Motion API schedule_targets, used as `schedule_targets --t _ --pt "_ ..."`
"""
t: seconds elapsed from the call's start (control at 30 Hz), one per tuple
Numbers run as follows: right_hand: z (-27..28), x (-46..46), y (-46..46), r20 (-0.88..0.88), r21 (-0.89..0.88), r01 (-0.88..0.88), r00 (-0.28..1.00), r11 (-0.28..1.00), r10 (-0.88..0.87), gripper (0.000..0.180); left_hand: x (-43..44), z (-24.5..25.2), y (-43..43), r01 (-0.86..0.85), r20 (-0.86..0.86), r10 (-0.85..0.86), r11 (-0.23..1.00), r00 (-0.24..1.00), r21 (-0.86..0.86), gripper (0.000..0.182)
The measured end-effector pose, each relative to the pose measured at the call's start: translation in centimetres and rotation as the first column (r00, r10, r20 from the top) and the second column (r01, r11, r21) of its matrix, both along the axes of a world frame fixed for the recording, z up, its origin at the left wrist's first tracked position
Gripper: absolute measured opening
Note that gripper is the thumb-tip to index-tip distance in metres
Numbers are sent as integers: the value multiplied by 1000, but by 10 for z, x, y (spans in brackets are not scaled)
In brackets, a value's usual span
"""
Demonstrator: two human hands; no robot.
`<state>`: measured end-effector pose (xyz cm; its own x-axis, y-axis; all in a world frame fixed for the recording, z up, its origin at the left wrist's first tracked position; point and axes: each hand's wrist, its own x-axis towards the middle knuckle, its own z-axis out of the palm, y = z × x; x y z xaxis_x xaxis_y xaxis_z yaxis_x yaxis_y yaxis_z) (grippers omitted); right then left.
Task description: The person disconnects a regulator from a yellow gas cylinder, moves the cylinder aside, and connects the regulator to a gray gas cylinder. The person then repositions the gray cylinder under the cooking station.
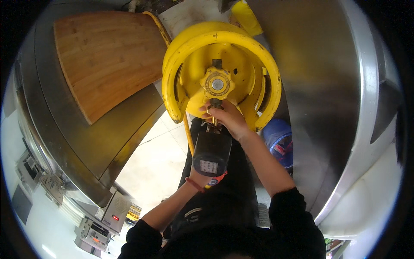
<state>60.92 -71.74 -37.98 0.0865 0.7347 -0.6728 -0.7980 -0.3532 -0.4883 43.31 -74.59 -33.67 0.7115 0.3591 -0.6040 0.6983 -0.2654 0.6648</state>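
A yellow gas cylinder with a ring-shaped collar stands in front of me, its yellow valve handwheel facing up. Below the handwheel, my right hand has its fingers around the brass fitting at the valve outlet. A black box-shaped device bearing a label lies just below the fitting. My left hand is under the device, mostly hidden by it; its grip cannot be made out. A red round part shows beside the left wrist.
A wooden board lies on the steel counter at the left. At the right stands a large steel surface. A yellow hose runs beside the cylinder, and a blue bag sits at its lower right.
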Motion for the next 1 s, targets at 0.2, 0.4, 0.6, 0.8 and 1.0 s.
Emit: schedule_targets --t 0.2,0.4,0.6,0.8,1.0 --pt "4 -5 7 139 -112 -169 973 979 183 25 0 -4 -10 11 147 -62 947 987 321 43" --pt "-34 2 8 -293 493 -52 930 868 222 20 1 -8 6 32 156 -64 980 986 196 46" --pt "-16 -1 3 -255 245 91 966 965 -27 24 3 -1 8 18 118 -33 992 992 126 45" --pt "19 -2 5 403 -163 -149 892 975 204 37 5 0 0 -1 93 -9 994 996 109 45" --pt "-5 7 8 193 34 -273 946 961 262 19 6 -5 4 -14 124 1 995 992 104 44"
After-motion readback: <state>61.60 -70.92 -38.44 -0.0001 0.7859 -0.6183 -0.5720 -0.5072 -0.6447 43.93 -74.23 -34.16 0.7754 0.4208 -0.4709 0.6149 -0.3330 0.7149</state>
